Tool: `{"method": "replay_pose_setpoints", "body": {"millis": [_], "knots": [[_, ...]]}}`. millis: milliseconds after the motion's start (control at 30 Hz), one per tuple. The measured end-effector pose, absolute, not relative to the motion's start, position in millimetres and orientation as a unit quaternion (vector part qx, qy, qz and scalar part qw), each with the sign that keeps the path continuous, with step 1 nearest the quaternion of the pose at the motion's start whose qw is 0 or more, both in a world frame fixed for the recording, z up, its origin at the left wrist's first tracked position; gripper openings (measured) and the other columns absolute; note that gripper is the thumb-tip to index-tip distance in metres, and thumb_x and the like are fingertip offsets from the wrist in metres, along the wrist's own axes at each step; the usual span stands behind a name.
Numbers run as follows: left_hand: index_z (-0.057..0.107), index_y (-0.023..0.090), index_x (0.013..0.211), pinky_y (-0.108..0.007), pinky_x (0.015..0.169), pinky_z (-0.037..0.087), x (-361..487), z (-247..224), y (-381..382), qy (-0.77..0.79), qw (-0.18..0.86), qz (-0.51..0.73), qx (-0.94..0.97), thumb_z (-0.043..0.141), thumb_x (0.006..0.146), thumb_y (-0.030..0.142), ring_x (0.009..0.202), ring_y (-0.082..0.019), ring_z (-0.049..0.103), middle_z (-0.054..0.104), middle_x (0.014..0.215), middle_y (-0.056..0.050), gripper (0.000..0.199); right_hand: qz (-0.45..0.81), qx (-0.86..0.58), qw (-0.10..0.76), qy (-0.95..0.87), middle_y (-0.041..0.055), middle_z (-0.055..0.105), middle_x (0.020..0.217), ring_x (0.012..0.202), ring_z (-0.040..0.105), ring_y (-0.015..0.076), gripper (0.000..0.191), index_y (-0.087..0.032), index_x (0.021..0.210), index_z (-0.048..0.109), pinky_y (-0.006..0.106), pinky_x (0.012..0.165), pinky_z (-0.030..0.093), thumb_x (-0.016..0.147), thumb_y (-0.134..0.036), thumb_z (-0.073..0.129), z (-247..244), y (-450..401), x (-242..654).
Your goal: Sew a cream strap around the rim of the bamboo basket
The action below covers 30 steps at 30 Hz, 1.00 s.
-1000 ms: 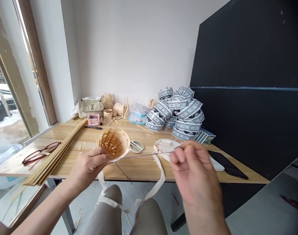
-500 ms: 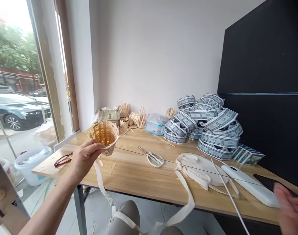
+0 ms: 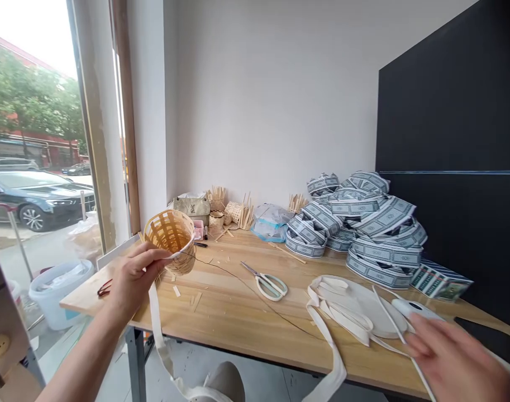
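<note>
My left hand [image 3: 135, 273] is closed on the rim of a small woven bamboo basket [image 3: 173, 240], tilted with its mouth toward me. White fabric tape [image 3: 156, 312] lines the rim under my fingers and hangs off the table's front edge. A dark thread [image 3: 246, 285] leaves the rim and sags rightward across the table. Low at the right, my right hand [image 3: 451, 352] is blurred, its fingers drawn together; the thread's far end is lost toward it. White-handled scissors [image 3: 269, 283] lie between the hands, blades pointing back left.
Loose white tape [image 3: 342, 307] lies on a pale round piece near a white cord [image 3: 386, 312] and a white device [image 3: 416, 307]. Patterned ribbon rolls [image 3: 376, 223] are piled behind. Small baskets [image 3: 234, 212] stand by the wall. Glasses [image 3: 104, 287] lie at left.
My right hand has moved left, back toward the basket. The thread, stretched straight before, now hangs slack. My left hand has shifted slightly left, still gripping the basket, and the view has turned a little.
</note>
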<state>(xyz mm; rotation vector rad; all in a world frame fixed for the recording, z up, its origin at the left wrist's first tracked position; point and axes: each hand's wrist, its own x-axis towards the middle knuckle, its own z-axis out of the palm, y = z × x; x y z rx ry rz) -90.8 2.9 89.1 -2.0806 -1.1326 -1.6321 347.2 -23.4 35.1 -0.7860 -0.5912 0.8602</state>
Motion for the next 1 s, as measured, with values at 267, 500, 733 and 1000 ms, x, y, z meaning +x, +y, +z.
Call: {"method": "replay_pose_setpoints", "body": {"millis": [267, 500, 733, 1000], "knots": [[0.066, 0.02, 0.082, -0.014, 0.052, 0.046, -69, 100, -17, -0.301, 0.164, -0.509, -0.789, 0.057, 0.087, 0.024, 0.059, -0.008, 0.061, 0.063, 0.072, 0.001, 0.011, 0.58, -0.367, 0.595, -0.419, -0.0078, 0.043, 0.064, 0.039, 0.021, -0.0017, 0.042, -0.018, 0.099, 0.062, 0.012, 0.035, 0.014, 0.061, -0.03, 0.076, 50, -38, 201], [0.065, 0.021, 0.079, -0.014, 0.052, 0.047, -55, 111, -27, -0.264, 0.15, -0.491, -0.817, 0.056, 0.087, 0.027, 0.058, -0.008, 0.063, 0.066, 0.07, 0.001, 0.013, 0.674, -0.244, 0.546, -0.433, -0.0113, 0.038, 0.06, 0.039, 0.018, 0.0006, 0.05, -0.023, 0.108, 0.059, 0.013, 0.033, 0.014, 0.06, -0.019, 0.071, 56, -29, 152], [0.067, 0.021, 0.079, -0.015, 0.053, 0.047, -49, 112, -27, -0.25, 0.119, -0.501, -0.82, 0.058, 0.086, 0.029, 0.058, -0.009, 0.063, 0.066, 0.069, 0.0, 0.014, 0.674, -0.2, 0.531, -0.472, -0.012, 0.032, 0.044, 0.035, 0.017, 0.0006, 0.027, -0.017, 0.064, 0.054, 0.014, 0.032, 0.014, 0.067, -0.035, 0.073, 48, -36, 139], [0.068, 0.022, 0.084, -0.017, 0.053, 0.044, -54, 102, -17, -0.25, 0.026, -0.458, -0.853, 0.057, 0.087, 0.024, 0.059, -0.009, 0.059, 0.061, 0.067, 0.001, 0.012, 0.49, -0.24, 0.733, -0.406, -0.0099, 0.033, 0.046, 0.039, 0.021, 0.0006, 0.039, -0.016, 0.051, 0.048, 0.012, 0.035, 0.019, 0.063, -0.037, 0.079, 71, -49, 194]]}}
